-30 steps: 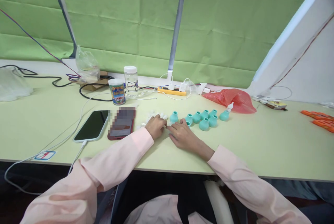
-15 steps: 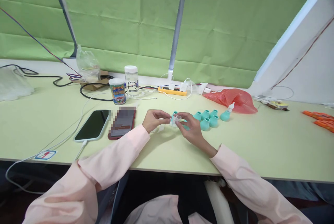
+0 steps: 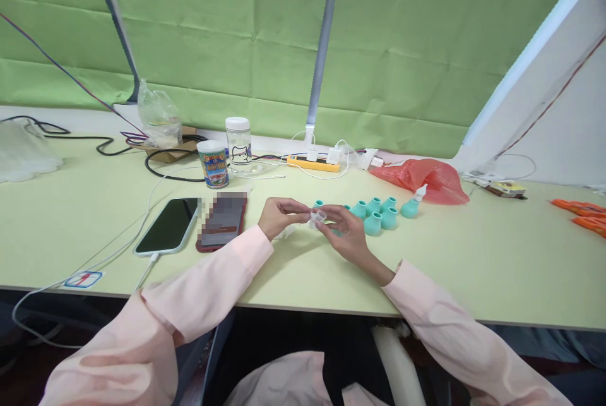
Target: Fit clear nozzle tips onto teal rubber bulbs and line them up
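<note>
A small translucent piece [image 3: 316,221], with a round open rim visible, is held between the fingertips of the left hand [image 3: 286,218] and the right hand [image 3: 344,230] (its full shape is hidden by them). Several teal bulbs [image 3: 372,224], round-bellied and open-necked, are stood upright in a loose cluster, some partly covered by the right hand. The rightmost bulb [image 3: 409,208] is topped by a white tip [image 3: 421,192], slightly tilted. Small white pieces [image 3: 286,232] are partly hidden beside the left hand.

The head view faces forward-down over both hands [image 3: 349,230].
</note>
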`<control>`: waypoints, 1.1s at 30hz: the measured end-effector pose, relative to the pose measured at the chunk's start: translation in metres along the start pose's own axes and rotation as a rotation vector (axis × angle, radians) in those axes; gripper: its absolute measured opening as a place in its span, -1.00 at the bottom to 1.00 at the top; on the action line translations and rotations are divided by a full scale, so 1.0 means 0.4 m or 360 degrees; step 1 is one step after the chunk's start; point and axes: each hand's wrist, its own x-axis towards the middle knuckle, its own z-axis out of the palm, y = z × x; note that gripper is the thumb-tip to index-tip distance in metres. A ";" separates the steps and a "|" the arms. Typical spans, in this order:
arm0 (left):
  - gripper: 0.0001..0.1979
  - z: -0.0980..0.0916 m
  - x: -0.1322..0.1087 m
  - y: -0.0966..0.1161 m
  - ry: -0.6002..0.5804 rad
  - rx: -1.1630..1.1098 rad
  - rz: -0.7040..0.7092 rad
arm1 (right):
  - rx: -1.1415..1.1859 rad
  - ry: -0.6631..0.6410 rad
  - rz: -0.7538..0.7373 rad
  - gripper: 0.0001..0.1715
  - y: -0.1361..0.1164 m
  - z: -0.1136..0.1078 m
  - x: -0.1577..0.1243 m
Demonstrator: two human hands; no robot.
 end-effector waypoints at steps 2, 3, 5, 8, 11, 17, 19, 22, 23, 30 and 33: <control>-0.76 0.001 -0.001 0.000 0.0000 0.0028 0.0014 | 0.0005 -0.0001 0.0010 -0.69 -0.002 0.000 -0.001; -0.76 0.002 -0.001 0.000 0.0003 0.0043 0.0026 | 0.0010 0.0006 0.0010 -0.69 -0.003 0.000 -0.001; -0.76 0.003 -0.002 -0.001 0.0005 0.0073 0.0055 | 0.0016 0.0030 0.0013 -0.70 -0.005 0.000 -0.001; -0.74 0.005 -0.002 -0.004 0.0027 0.0111 0.0071 | 0.0017 0.0071 0.0034 -0.72 -0.006 0.002 0.001; -0.68 0.009 -0.007 -0.006 0.0041 0.0147 0.0070 | 0.0010 0.0099 0.0053 -0.72 -0.004 0.003 0.003; -0.51 0.029 -0.036 0.000 -0.0143 0.0451 0.0343 | 0.0031 0.0241 0.0084 -0.74 0.000 0.001 0.005; -0.46 0.035 -0.045 0.000 -0.0184 0.0578 0.0473 | 0.0056 0.0283 0.0095 -0.74 0.001 0.001 0.005; -0.39 0.038 -0.052 -0.002 -0.0211 0.0660 0.0529 | 0.0088 0.0307 0.0132 -0.69 0.001 0.002 0.004; -0.37 0.038 -0.052 -0.002 -0.0204 0.0665 0.0519 | 0.0093 0.0311 0.0142 -0.67 0.001 0.003 0.004; -0.38 0.033 -0.048 0.000 -0.0222 0.0624 0.0483 | 0.0081 0.0300 0.0141 -0.66 -0.002 0.005 0.002; -0.40 0.034 -0.049 -0.001 -0.0209 0.0635 0.0533 | 0.0080 0.0265 0.0124 -0.65 -0.003 0.003 0.004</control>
